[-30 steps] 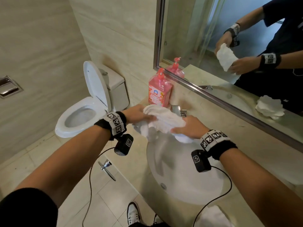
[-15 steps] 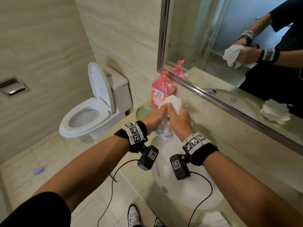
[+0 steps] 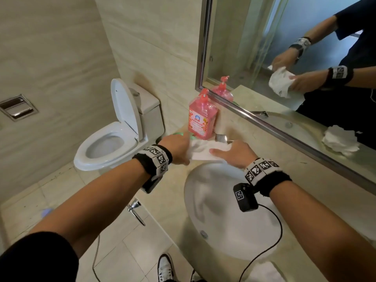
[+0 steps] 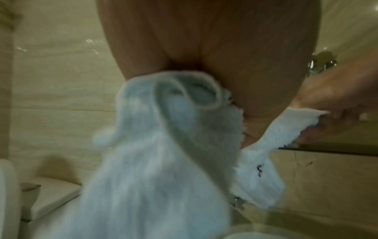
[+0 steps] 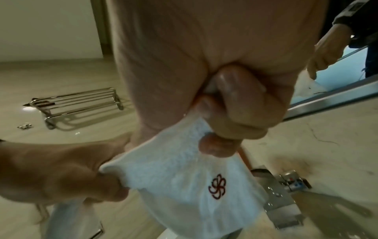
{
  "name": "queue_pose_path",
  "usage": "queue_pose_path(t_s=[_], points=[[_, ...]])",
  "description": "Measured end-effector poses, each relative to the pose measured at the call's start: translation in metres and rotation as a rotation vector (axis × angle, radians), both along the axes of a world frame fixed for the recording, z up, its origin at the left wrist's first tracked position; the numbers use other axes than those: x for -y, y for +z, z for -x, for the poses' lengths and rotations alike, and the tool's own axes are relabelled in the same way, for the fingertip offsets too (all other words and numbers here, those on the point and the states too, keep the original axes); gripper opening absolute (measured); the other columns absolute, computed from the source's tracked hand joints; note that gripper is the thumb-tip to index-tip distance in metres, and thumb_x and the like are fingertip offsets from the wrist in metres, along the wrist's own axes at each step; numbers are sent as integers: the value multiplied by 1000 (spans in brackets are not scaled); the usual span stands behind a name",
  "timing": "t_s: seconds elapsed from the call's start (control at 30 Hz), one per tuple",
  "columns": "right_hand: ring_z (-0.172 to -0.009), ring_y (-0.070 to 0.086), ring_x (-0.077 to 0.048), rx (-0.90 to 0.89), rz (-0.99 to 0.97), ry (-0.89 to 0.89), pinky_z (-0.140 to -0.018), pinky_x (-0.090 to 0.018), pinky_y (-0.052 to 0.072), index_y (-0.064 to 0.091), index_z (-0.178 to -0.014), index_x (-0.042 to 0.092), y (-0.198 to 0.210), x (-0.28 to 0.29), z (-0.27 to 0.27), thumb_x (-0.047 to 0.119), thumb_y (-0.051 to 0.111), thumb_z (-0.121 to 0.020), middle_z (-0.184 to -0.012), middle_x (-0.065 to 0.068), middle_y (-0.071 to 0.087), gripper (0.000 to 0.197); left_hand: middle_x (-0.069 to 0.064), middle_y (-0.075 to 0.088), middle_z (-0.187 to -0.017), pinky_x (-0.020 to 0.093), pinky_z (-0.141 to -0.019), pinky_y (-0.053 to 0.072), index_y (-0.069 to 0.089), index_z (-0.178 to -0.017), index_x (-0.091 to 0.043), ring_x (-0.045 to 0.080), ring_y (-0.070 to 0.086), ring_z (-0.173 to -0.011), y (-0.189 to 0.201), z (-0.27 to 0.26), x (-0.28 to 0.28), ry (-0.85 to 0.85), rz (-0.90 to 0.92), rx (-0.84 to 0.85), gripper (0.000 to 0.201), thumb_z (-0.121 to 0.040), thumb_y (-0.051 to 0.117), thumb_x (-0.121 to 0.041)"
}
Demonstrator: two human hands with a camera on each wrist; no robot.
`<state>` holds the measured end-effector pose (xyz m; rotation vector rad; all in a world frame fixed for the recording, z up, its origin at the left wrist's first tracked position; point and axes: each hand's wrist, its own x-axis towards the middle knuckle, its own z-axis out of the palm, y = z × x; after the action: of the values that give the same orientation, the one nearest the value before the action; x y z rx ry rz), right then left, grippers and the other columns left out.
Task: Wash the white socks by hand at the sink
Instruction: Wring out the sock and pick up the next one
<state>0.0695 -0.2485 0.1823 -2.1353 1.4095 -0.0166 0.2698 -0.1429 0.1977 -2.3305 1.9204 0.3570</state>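
Observation:
A white sock (image 3: pixel 205 150) with a small dark red flower logo (image 5: pixel 217 186) is stretched between both hands above the far rim of the white sink (image 3: pixel 230 216). My left hand (image 3: pixel 176 148) grips its left end, and loose sock fabric (image 4: pixel 155 161) hangs below that hand. My right hand (image 3: pixel 234 152) pinches the other end, its curled fingers (image 5: pixel 235 113) closed on the cloth. The chrome faucet (image 3: pixel 221 137) stands just behind the sock. Another white sock (image 3: pixel 268 272) lies on the counter at the near right.
A pink pump bottle of soap (image 3: pixel 201 117) stands on the beige counter (image 3: pixel 317 180) beside the faucet, with something green (image 3: pixel 179 133) behind my left hand. A mirror (image 3: pixel 284 58) lines the wall. An open toilet (image 3: pixel 114 139) sits left of the counter.
The hands were pressed together, bunching the sock; they have since moved apart and lower, pulling the sock out flat between them.

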Motion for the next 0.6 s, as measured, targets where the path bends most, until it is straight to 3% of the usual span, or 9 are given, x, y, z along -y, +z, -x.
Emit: queue_pose_path(t_s=[0.07, 0.13, 0.23, 0.3, 0.37, 0.43, 0.5, 0.53, 0.6], points=[[-110, 62, -26, -17, 15, 26, -90, -34, 51, 54, -133, 1, 1, -4, 0, 85, 67, -62, -124, -11, 64, 111, 5, 62, -100, 31, -62, 37, 26, -128, -14, 14, 45, -62, -5, -2, 0, -11, 70, -56, 67, -81, 67, -38], [-108, 59, -22, 92, -84, 40, -83, -33, 51, 40, -140, 9, 3, -6, 6, 82, 75, -55, -125, -4, 58, 117, 1, 51, -98, 27, -60, 32, 27, -121, -17, 3, 36, -59, -7, -3, 0, -53, 76, -158, 53, -85, 63, -32], [-98, 58, -18, 112, -68, 256, -79, -32, 48, 46, -118, 29, 6, -7, 17, 65, 83, -63, -110, 5, 58, 75, -5, 42, -93, 22, -58, 27, 43, -100, -19, 7, 38, -66, -3, -7, 0, -142, 32, -190, 31, -88, 67, -36], [-90, 59, -21, 15, 72, 387, -78, -35, 48, 60, -99, 29, 7, -10, 18, 58, 74, -80, -94, 5, 60, 37, -14, 42, -79, 15, -58, 26, 53, -87, -20, 11, 41, -69, 2, -8, 1, -250, 67, -211, 17, -94, 62, -33], [-91, 59, -27, 16, 139, 398, -78, -34, 45, 63, -83, 29, 8, -13, 17, 50, 61, -94, -94, -1, 52, 23, -14, 45, -71, 19, -58, 25, 57, -82, -18, 15, 39, -70, 4, -7, 1, -317, 140, -239, 18, -98, 56, -25], [-111, 54, -33, 30, 158, 365, -89, -36, 42, 60, -76, 32, 10, -14, 18, 46, 55, -98, -112, -10, 49, 27, -4, 54, -79, 24, -62, 22, 67, -91, -10, 17, 42, -74, 4, -5, 0, -292, 219, -280, 19, -99, 55, -23], [-126, 41, -35, -45, 226, 301, -100, -45, 40, 68, -87, 26, 13, -13, 20, 52, 49, -99, -133, -14, 45, 34, -3, 56, -87, 25, -69, 28, 70, -101, -9, 17, 47, -79, 3, -6, -1, -213, 272, -357, 22, -99, 56, -25], [-123, 42, -36, -84, 270, 264, -99, -47, 41, 70, -90, 24, 17, -11, 21, 55, 47, -99, -131, -12, 47, 39, -3, 56, -89, 26, -71, 30, 70, -104, -10, 18, 50, -82, 1, -8, -1, -167, 267, -391, 23, -99, 56, -27], [-98, 51, -35, -18, 288, 226, -85, -41, 43, 62, -69, 24, 24, -6, 22, 53, 50, -98, -96, -8, 58, 43, -1, 57, -87, 29, -71, 33, 68, -102, -9, 21, 52, -84, -1, -12, -2, -110, 192, -405, 26, -100, 55, -31]])
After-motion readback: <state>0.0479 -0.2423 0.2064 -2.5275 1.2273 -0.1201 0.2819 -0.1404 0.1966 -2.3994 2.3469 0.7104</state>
